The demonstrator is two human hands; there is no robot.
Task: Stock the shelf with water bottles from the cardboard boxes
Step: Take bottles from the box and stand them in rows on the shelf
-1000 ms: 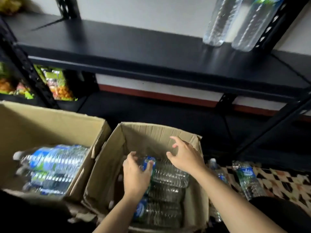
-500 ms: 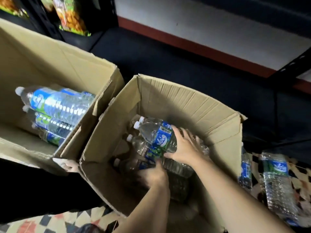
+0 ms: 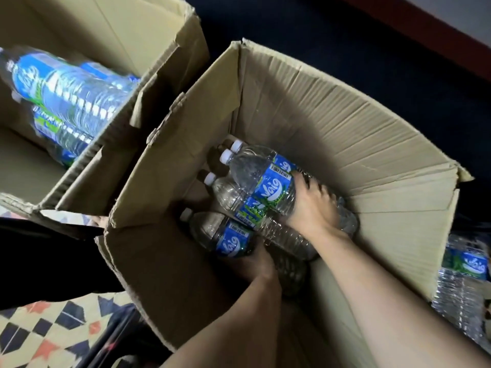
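A patterned floor (image 3: 53, 330) shows at the lower left and a dark surface runs behind two open cardboard boxes; no shelf with bottles on it is in view. In the near box (image 3: 332, 115) several water bottles lie on their sides, caps pointing left. The right hand (image 3: 310, 205) is laid over the top bottle (image 3: 265, 179), its grip curled round the body just behind the blue label. The left hand (image 3: 255, 264) reaches in lower, its grip wrapped from beneath round the lower bottle (image 3: 225, 235), though shadow hides the fingers. Another bottle (image 3: 233, 197) lies between those two. The far box (image 3: 138, 27) holds a blurred stack of bottles (image 3: 69, 91), and loose bottles (image 3: 462, 282) lie outside the near box at the right edge. Judging by this, the task is far from finished: both boxes hold stock, and the two gripped bottles have not left the box.
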